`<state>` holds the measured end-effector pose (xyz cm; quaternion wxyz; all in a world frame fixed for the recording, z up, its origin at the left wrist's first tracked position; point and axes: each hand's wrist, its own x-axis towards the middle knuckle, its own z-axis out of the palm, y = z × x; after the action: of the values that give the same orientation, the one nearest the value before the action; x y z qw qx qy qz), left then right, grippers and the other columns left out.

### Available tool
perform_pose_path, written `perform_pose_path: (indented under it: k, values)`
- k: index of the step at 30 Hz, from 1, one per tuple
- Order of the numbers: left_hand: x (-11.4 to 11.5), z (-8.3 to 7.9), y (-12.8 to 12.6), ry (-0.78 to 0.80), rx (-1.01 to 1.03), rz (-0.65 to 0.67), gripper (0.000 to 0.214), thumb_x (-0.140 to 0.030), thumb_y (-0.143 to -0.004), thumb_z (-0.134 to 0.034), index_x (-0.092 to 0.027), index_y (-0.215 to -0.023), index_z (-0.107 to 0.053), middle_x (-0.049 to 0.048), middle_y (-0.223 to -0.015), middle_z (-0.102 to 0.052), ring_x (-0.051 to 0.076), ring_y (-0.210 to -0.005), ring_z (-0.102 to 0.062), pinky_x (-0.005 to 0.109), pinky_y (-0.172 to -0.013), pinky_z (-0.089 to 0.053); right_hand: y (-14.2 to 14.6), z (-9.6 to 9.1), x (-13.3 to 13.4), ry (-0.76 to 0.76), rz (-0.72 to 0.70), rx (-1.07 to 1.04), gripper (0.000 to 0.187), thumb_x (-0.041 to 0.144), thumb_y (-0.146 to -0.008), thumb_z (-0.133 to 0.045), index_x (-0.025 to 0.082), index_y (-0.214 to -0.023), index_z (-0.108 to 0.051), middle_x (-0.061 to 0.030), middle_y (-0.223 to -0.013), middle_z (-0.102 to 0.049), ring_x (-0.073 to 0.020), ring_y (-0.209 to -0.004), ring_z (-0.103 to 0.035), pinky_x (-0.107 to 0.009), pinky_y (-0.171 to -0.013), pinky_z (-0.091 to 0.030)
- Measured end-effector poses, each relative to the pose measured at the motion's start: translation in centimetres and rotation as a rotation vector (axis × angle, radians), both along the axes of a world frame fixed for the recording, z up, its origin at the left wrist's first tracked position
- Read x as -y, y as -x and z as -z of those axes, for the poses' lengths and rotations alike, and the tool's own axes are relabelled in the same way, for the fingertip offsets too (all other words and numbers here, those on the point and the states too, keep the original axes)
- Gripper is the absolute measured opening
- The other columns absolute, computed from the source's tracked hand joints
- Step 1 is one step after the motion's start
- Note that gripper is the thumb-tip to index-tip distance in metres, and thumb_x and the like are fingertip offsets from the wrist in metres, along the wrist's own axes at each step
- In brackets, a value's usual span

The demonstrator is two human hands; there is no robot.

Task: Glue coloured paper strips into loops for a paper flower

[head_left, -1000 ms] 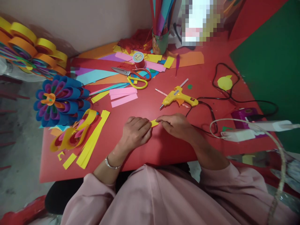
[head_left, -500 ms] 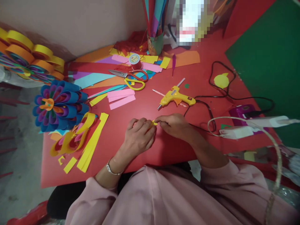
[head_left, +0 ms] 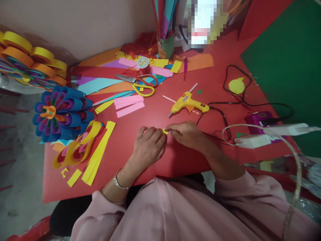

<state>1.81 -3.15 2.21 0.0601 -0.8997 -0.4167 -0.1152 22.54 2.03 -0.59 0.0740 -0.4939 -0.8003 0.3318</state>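
Note:
A small piece of yellow paper (head_left: 165,131) shows between my two hands, over the front middle of the red table. My left hand (head_left: 149,144) is closed around it, and its fingers cover most of the piece. From the other side my right hand (head_left: 185,134) pinches the paper's edge with thumb and forefinger. Just beyond lies a yellow glue gun (head_left: 188,103), its nozzle pointing towards my hands. Scissors (head_left: 140,83) with red and yellow handles rest farther back, beside a spool of red thread (head_left: 144,65). Pink paper strips (head_left: 129,105) lie left of the gun.
At the left stand a blue and purple paper flower (head_left: 61,113), yellow paper loops (head_left: 75,152) and long yellow strips (head_left: 99,154). A black cord (head_left: 227,117) and a purple power strip (head_left: 260,120) with white plugs occupy the right. A cup (head_left: 165,47) of paper strips stands behind.
Both hands keep nearly the same pose on the yellow paper. The view has shifted very slightly, so the things at the left sit a little farther left.

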Motion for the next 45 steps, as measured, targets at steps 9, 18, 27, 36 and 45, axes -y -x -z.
perform_pose_path:
  k: [9,18,27,36,45]
  values:
    - [0.1,-0.34,-0.25,0.031,-0.016,-0.014,0.016,-0.023,-0.098,-0.061,-0.021,-0.111,-0.069,0.0099,-0.112,-0.074,0.029,-0.105,-0.065,0.051,-0.098,-0.042,0.02,0.0,0.02,-0.033,0.002,-0.011,0.038,0.025,-0.096,-0.05,0.031,-0.119,-0.08,0.001,-0.108,-0.083,-0.0214,-0.098,-0.077,-0.033,-0.087,-0.051]
    - [-0.17,-0.53,-0.39,0.044,-0.014,0.012,0.017,-0.02,-0.097,-0.06,-0.02,-0.111,-0.069,0.0093,-0.106,-0.074,0.028,-0.105,-0.066,0.051,-0.099,-0.044,-0.12,0.03,0.1,-0.056,-0.004,-0.004,0.037,0.025,-0.097,-0.051,0.032,-0.117,-0.081,0.0005,-0.107,-0.084,-0.0205,-0.095,-0.076,-0.032,-0.086,-0.051]
    - [-0.47,-0.52,-0.25,0.045,-0.021,0.054,0.018,-0.021,-0.097,-0.06,-0.02,-0.113,-0.069,0.009,-0.107,-0.076,0.029,-0.108,-0.066,0.054,-0.103,-0.043,0.09,-0.37,-0.06,-0.02,-0.01,-0.005,0.038,0.022,-0.097,-0.05,0.029,-0.12,-0.08,-0.0006,-0.111,-0.083,-0.0225,-0.102,-0.077,-0.033,-0.09,-0.052]
    - [-0.63,-0.81,-0.29,0.051,-0.024,0.068,0.018,-0.021,-0.097,-0.061,-0.019,-0.113,-0.069,0.0092,-0.111,-0.076,0.028,-0.105,-0.066,0.053,-0.101,-0.044,-0.46,-0.2,-0.11,-0.041,0.214,-0.4,0.034,0.019,-0.093,-0.05,0.024,-0.1,-0.083,-0.0001,-0.098,-0.084,-0.0169,-0.091,-0.077,-0.027,-0.086,-0.055]
    - [-0.59,-0.86,-0.21,0.068,-0.05,0.06,0.019,-0.023,-0.099,-0.06,-0.019,-0.115,-0.069,0.0086,-0.113,-0.076,0.027,-0.106,-0.066,0.051,-0.104,-0.043,-0.44,0.15,-0.15,-0.173,0.259,-0.369,0.032,0.02,-0.089,-0.053,0.025,-0.096,-0.084,-0.0006,-0.095,-0.084,-0.0181,-0.09,-0.078,-0.027,-0.084,-0.056]
